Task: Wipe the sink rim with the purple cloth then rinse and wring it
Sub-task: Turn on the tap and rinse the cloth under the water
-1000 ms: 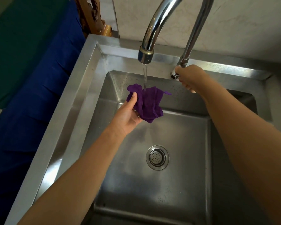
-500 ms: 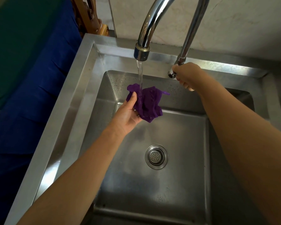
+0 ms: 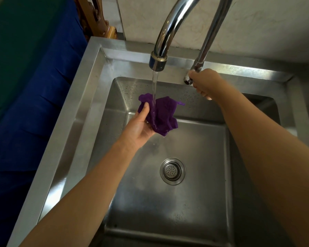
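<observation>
Holding the purple cloth (image 3: 163,114) in my left grip (image 3: 139,127), I have it bunched near the middle of the frame, over the basin of the steel sink (image 3: 75,122) and well above its floor. My thumb presses on the cloth's upper left edge and my fingers go under it, mostly hidden by the fabric. Most of the cloth spills out to the right of my palm and hangs below it in a crumpled point.

The stream of water (image 3: 154,82) from the spout (image 3: 158,62) in the upper middle lands on the cloth just right of my thumb.

My right grip (image 3: 206,84) is closed round the tap handle (image 3: 187,81) at the back rim, to the upper right of the cloth and apart from it. The handle's round end pokes out to the left of my knuckles.

Lower down, right of centre, the drain strainer (image 3: 172,171) sits in the basin floor. Blue fabric (image 3: 34,104) fills the left of the frame beside the sink.
</observation>
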`<move>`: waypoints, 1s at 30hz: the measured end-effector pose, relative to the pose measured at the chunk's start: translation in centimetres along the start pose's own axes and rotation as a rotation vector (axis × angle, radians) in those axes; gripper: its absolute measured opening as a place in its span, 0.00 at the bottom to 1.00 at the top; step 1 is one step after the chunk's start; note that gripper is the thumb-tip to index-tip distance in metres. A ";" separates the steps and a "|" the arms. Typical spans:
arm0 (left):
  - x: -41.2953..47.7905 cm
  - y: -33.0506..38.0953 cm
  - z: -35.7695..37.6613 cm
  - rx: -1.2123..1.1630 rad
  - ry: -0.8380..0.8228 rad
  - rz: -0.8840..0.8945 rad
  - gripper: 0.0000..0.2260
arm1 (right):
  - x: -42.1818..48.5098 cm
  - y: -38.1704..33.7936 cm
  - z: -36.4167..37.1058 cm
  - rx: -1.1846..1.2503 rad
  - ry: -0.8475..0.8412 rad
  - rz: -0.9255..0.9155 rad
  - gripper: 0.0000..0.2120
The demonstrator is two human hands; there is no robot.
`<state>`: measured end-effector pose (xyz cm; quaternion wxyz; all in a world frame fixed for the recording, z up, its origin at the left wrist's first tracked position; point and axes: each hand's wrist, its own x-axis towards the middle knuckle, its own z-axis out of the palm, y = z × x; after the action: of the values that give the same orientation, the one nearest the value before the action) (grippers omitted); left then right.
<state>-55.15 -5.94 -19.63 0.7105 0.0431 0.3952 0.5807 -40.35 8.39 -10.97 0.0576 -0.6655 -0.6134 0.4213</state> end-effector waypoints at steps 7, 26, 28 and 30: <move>-0.1 -0.2 -0.4 0.061 0.009 -0.003 0.24 | 0.2 0.9 0.2 -0.030 0.009 -0.045 0.20; 0.4 -0.1 3.0 0.051 0.070 -0.066 0.18 | -4.3 5.5 8.8 0.554 0.083 -0.151 0.24; 0.8 -0.1 3.4 0.085 0.115 -0.051 0.17 | -4.4 4.6 9.7 0.437 -0.013 -0.281 0.21; 0.9 0.1 3.6 0.095 0.160 -0.033 0.15 | -3.9 4.3 10.0 0.309 0.040 -0.325 0.21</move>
<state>-53.05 -3.67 -17.56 0.6833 0.0238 0.4782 0.5512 -42.99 -0.39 -18.01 0.2380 -0.5493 -0.6396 0.4822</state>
